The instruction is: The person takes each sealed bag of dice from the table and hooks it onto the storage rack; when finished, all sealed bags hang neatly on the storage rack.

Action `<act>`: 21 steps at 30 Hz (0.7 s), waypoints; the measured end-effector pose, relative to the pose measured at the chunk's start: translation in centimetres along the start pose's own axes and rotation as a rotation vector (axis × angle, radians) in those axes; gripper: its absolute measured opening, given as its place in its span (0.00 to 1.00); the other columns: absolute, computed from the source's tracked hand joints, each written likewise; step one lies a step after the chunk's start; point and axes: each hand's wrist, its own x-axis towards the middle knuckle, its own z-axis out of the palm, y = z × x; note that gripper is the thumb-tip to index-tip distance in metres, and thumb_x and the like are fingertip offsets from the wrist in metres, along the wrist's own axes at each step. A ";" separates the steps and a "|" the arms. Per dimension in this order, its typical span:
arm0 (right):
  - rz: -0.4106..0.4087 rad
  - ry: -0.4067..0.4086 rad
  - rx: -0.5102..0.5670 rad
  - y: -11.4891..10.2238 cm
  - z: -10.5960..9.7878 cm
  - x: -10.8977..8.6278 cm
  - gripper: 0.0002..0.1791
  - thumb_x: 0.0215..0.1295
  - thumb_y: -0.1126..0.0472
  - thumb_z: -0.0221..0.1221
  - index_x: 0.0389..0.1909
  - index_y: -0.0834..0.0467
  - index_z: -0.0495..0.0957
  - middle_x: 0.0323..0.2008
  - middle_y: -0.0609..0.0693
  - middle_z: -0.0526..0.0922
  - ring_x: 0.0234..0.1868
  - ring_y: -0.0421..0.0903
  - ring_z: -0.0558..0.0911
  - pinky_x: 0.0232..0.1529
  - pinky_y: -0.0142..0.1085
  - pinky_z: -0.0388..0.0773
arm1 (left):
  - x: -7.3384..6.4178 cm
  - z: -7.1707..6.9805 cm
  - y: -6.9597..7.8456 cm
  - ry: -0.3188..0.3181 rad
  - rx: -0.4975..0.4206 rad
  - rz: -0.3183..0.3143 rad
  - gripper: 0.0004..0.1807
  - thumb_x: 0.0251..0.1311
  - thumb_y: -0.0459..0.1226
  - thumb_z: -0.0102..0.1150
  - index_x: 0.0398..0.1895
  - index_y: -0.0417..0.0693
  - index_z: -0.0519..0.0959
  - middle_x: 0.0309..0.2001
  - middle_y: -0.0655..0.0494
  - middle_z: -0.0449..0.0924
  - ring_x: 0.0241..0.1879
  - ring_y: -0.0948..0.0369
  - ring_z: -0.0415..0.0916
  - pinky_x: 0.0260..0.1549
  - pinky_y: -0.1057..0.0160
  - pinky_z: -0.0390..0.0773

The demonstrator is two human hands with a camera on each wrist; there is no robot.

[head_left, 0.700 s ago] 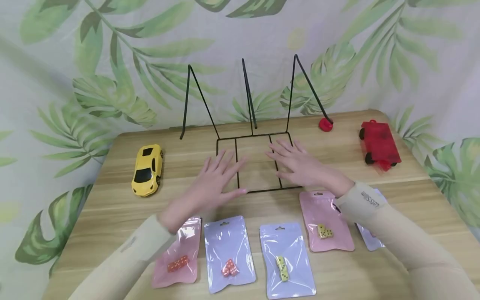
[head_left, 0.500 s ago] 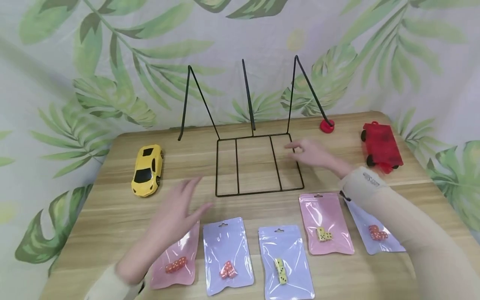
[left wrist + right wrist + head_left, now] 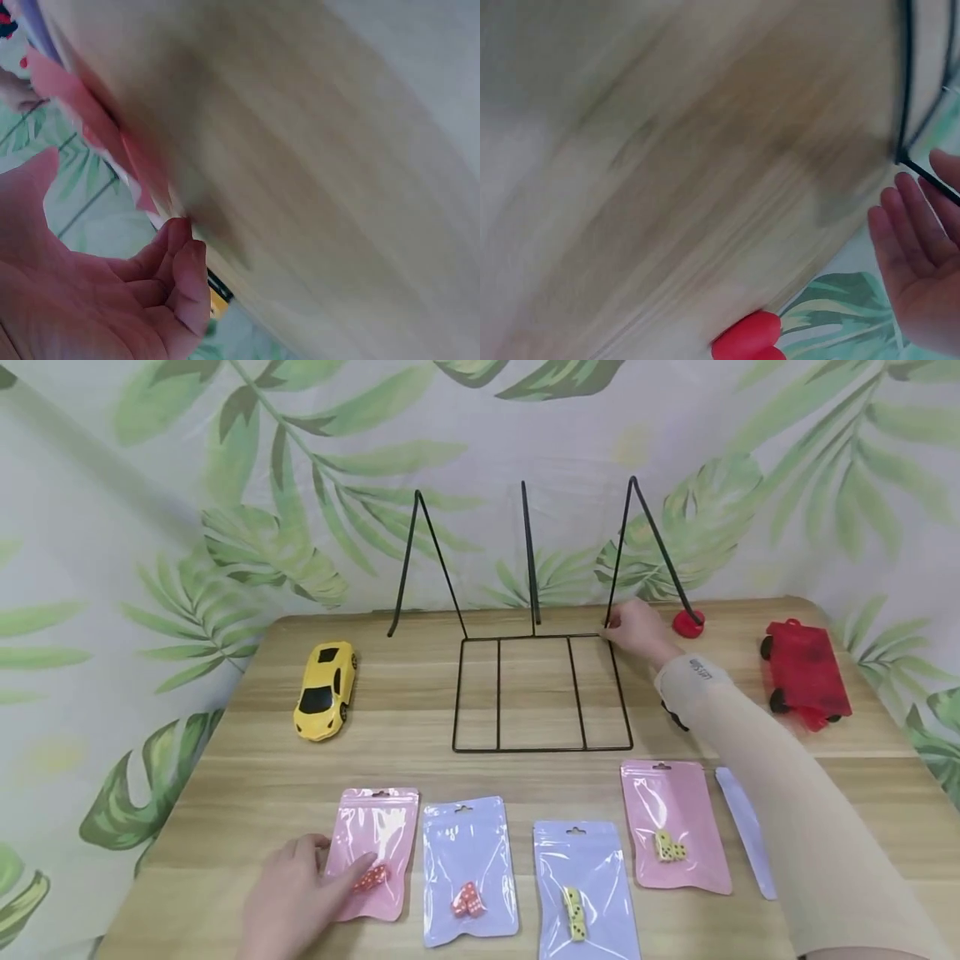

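Note:
My left hand (image 3: 288, 893) is at the left side of a pink zip bag (image 3: 378, 818) with orange-red dice showing. Its thumb reaches over the bag, and its fingertips are by the bag's left edge. In the left wrist view the thumb stands apart from the curled fingers, and the pink bag (image 3: 90, 112) lies close by. At the back right corner of a black wire rack (image 3: 540, 749), my right hand (image 3: 641, 631) pinches the wire. The right wrist view has that wire (image 3: 930, 178) passing between thumb and fingers.
Blue bags (image 3: 468, 843) (image 3: 581, 852) and a pink bag (image 3: 667, 793) lie along the front, with another blue bag (image 3: 746, 827) partly behind the right sleeve. A yellow toy car (image 3: 326, 689) stands left, a red toy vehicle (image 3: 806, 672) right. A red round piece (image 3: 688, 625) sits at the back.
My left hand has moved down and back from the rack to the left pink bag. The right hand drew off the rack's middle and now grips its back right corner. The view shifted slightly.

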 end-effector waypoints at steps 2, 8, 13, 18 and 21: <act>-0.008 0.013 -0.038 0.3 0.2 0.2 0.12 0.66 0.60 0.60 0.39 0.67 0.82 0.42 0.65 0.85 0.45 0.61 0.82 0.49 0.53 0.78 | 0.3 0.2 0.5 0.009 0.016 -0.004 0.58 0.44 0.80 0.49 0.52 0.32 0.74 0.46 0.39 0.80 0.48 0.45 0.75 0.40 0.46 0.78; -0.003 0.007 -0.099 0.7 1.2 0.6 0.13 0.66 0.58 0.60 0.37 0.65 0.83 0.40 0.63 0.85 0.43 0.60 0.83 0.47 0.52 0.79 | 1.0 0.2 0.3 -0.049 -0.014 -0.045 0.53 0.39 0.77 0.59 0.47 0.35 0.75 0.39 0.46 0.80 0.40 0.53 0.73 0.31 0.56 0.75; -0.008 0.033 -0.145 0.6 2.0 0.8 0.12 0.65 0.57 0.62 0.31 0.62 0.85 0.35 0.59 0.87 0.36 0.56 0.84 0.40 0.50 0.80 | 1.1 -0.2 -1.1 -0.052 -0.117 -0.005 0.25 0.58 0.54 0.64 0.41 0.40 0.79 0.31 0.53 0.79 0.30 0.60 0.71 0.26 0.64 0.68; -0.026 0.072 -0.218 0.5 2.0 0.9 0.12 0.63 0.57 0.62 0.27 0.61 0.85 0.30 0.58 0.87 0.32 0.56 0.84 0.34 0.50 0.80 | 0.9 -1.9 -2.5 -0.063 -0.236 0.021 0.13 0.67 0.43 0.56 0.42 0.41 0.77 0.32 0.54 0.80 0.28 0.65 0.70 0.27 0.68 0.70; -0.020 0.076 -0.239 0.6 1.6 0.8 0.12 0.63 0.58 0.61 0.25 0.61 0.84 0.28 0.57 0.86 0.29 0.54 0.82 0.30 0.48 0.79 | 0.6 -4.0 -2.9 -0.010 -0.328 0.074 0.14 0.71 0.41 0.51 0.47 0.38 0.76 0.37 0.50 0.82 0.31 0.71 0.71 0.30 0.69 0.74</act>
